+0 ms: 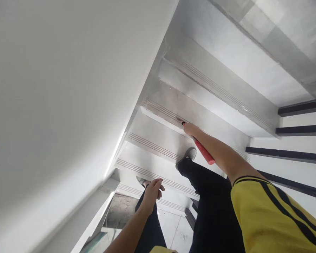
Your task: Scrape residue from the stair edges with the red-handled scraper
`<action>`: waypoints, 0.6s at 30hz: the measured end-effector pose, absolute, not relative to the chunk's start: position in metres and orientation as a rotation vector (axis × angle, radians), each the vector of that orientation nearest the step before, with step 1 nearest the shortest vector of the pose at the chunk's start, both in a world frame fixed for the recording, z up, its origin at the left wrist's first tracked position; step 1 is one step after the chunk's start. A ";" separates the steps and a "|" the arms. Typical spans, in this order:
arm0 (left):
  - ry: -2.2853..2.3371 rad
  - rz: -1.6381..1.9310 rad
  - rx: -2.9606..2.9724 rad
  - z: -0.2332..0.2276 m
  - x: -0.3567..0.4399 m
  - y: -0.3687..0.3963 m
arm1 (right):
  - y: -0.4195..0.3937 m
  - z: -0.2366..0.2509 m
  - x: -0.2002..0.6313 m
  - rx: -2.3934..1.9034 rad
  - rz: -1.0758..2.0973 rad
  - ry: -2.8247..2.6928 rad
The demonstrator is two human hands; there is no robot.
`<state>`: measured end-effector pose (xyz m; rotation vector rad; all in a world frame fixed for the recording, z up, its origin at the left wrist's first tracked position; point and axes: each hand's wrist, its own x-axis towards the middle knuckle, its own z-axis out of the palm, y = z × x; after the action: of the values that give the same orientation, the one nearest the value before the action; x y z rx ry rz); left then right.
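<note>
My right hand is closed around a red-handled tool. Its long red grip sticks out behind the hand, under my forearm. A black collar and a narrow tip, too small to make out, point forward onto a grooved stair tread. Whether the tip is bristle or metal I cannot tell. Lower down, my left hand hangs in the air above the lower steps and my left leg. Its fingers are loosely bent and somewhat apart, with nothing visible in them.
Pale stairs rise toward the upper right, with thin grooves along the tread edges. A white wall borders them on the left. Dark railing bars line the right side. My grey shoes stand on separate steps. Tiled floor shows below.
</note>
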<state>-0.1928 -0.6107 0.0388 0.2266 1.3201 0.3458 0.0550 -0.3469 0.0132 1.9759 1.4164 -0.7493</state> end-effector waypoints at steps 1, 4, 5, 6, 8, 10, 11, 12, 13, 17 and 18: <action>1.327 0.347 0.225 0.039 -0.192 -0.608 | -0.349 0.010 0.052 2.009 -0.753 1.403; 1.313 0.348 0.224 0.043 -0.182 -0.600 | -0.366 -0.001 0.036 2.141 -0.757 1.349; 1.297 0.347 0.227 0.045 -0.176 -0.597 | -0.374 -0.006 0.031 2.187 -0.758 1.330; 1.276 0.344 0.234 0.047 -0.171 -0.595 | -0.383 -0.011 0.025 2.230 -0.767 1.311; 1.227 0.330 0.257 0.052 -0.161 -0.590 | -0.399 -0.020 0.019 2.325 -0.796 1.283; 1.198 0.312 0.279 0.054 -0.157 -0.587 | -0.409 -0.026 0.020 2.447 -0.773 1.252; 1.197 0.304 0.286 0.054 -0.157 -0.587 | -0.413 -0.026 0.025 2.503 -0.739 1.232; 1.205 0.298 0.287 0.053 -0.159 -0.587 | -0.415 -0.026 0.031 2.541 -0.707 1.216; 1.221 0.294 0.283 0.051 -0.162 -0.588 | -0.417 -0.024 0.040 2.549 -0.692 1.207; 1.270 0.277 0.254 0.042 -0.177 -0.599 | -0.434 -0.009 0.079 2.336 -0.738 1.305; 1.275 0.272 0.247 0.039 -0.180 -0.602 | -0.442 -0.005 0.087 2.284 -0.719 1.328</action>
<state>-0.1796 -0.6025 0.0394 0.2468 1.2746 0.2721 0.0870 -0.4419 -0.0049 2.2844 1.3277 -0.7193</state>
